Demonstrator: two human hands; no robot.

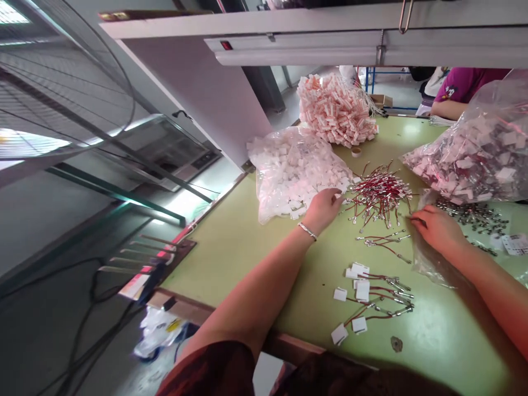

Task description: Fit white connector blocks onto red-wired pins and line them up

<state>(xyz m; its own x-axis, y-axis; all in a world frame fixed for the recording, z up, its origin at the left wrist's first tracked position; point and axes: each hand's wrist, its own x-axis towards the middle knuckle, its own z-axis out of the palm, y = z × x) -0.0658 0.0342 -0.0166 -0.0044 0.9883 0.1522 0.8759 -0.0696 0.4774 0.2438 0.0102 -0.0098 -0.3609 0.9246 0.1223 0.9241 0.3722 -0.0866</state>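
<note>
Left hand (pixel 325 210): grasp too small to tell; bag (pixel 490 107) (white pieces (pixel 466 164) inside) cut by right edge.

2 hands (pixel 324 212) (pixel 439 230), 1 red wire heap (pixel 381 191)

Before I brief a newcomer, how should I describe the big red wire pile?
On the green tabletop, look between the left hand and the right hand. The red wire pile lies there: a dense, bristling heap, unlike the few loose wires nearer the camera.

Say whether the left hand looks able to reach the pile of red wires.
Likely yes: the left hand is right beside the pile of red wires, and no bag covers the pile.
</note>
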